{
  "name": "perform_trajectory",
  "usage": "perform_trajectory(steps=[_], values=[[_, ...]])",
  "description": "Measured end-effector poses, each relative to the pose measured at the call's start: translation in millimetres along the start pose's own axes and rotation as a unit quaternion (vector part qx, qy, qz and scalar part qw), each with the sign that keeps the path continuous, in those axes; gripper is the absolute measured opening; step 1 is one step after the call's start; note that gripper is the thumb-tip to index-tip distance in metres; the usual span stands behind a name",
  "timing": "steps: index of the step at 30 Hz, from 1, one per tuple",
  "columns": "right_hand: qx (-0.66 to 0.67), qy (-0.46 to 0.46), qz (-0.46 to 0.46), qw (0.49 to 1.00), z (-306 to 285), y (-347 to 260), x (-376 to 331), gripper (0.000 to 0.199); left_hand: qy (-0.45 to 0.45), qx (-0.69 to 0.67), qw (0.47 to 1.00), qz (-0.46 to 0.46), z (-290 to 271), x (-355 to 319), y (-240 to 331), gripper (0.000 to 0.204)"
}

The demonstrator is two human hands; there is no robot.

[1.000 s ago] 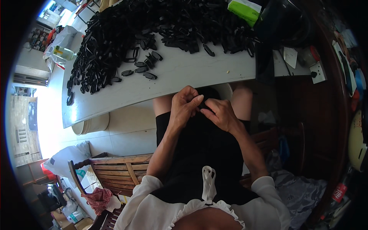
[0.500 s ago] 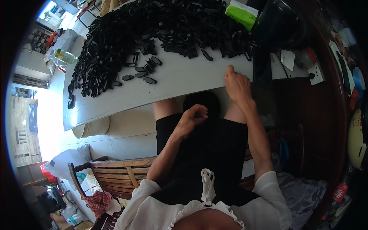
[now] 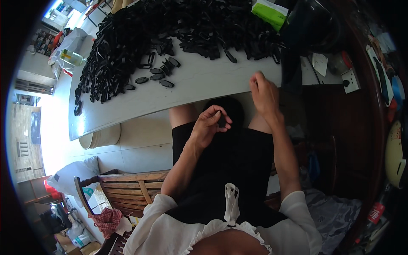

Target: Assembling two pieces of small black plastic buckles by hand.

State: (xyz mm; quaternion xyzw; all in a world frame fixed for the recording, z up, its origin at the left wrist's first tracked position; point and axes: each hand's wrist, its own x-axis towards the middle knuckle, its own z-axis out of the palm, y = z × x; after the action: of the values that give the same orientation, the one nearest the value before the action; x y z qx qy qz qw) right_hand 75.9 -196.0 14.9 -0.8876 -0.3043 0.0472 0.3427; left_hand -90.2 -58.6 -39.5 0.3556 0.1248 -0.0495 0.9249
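Observation:
My left hand (image 3: 208, 123) is raised above my lap, in front of the table's near edge. Its thumb and fingers curl toward each other; any dark thing between them blends into the black behind. At the right part of the near edge, my right hand (image 3: 264, 94) is closed with its fingers bent in, and what it may hold is hidden. Ahead of both hands, a big heap of small black plastic pieces (image 3: 123, 46), looking like buckles, covers the back of the white table (image 3: 199, 78). Several loose black pieces (image 3: 157, 77) lie in front of the heap.
A green and white tissue pack (image 3: 270, 15) and a dark bucket-like container (image 3: 312, 25) stand at the back right. A socket block (image 3: 350, 80) is on the right. Below the table is a pale bucket (image 3: 102, 137). Wooden bench slats (image 3: 123, 189) show behind me at left.
My left hand has risen slightly and turned, showing more of its palm side and thumb. My right hand has stayed by the table edge, its wrist turned a little.

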Motion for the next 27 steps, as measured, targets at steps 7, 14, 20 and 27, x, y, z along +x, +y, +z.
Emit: perform_trajectory(steps=[7,14,20,27], values=[[-0.152,-0.17,-0.096,0.969,2,-3,11,0.014,0.008,0.017,0.999,0.042,24,-7,8,0.027],[0.446,-0.207,0.005,0.871,13,-7,-28,0.01,0.021,0.034,0.997,0.06,12,-7,7,0.024],[0.658,-0.148,0.053,0.737,23,-13,-32,0.009,0.009,-0.002,0.997,0.08,19,-4,10,0.023],[0.381,-0.057,-0.054,0.921,34,-18,-40,0.014,-0.017,-0.039,0.995,0.087,15,-3,15,0.023]])
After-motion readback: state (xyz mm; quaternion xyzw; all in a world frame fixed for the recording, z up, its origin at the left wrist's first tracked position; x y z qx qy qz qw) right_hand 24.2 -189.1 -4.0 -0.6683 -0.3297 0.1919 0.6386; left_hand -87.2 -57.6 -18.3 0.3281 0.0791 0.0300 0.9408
